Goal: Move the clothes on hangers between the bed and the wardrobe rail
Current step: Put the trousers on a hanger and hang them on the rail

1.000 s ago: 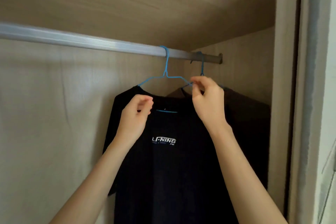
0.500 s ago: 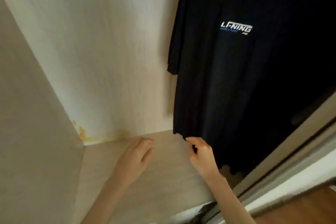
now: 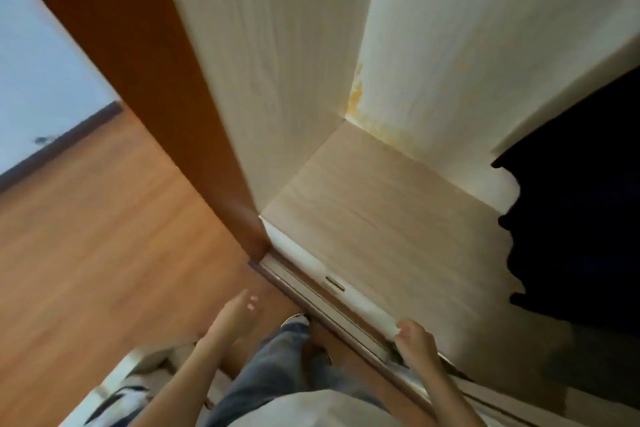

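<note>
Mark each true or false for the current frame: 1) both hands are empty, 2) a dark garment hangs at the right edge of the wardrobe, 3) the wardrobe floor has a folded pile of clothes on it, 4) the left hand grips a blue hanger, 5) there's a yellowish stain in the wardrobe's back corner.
1) True. The left hand and the right hand hold nothing.
2) True. The dark garment hangs at the right, its hem above the wardrobe floor.
3) False. No pile of clothes lies on the visible floor panel.
4) False. The left hand is open over the wooden room floor; no hanger is in view.
5) True. The yellowish stain sits in the back corner.
</note>
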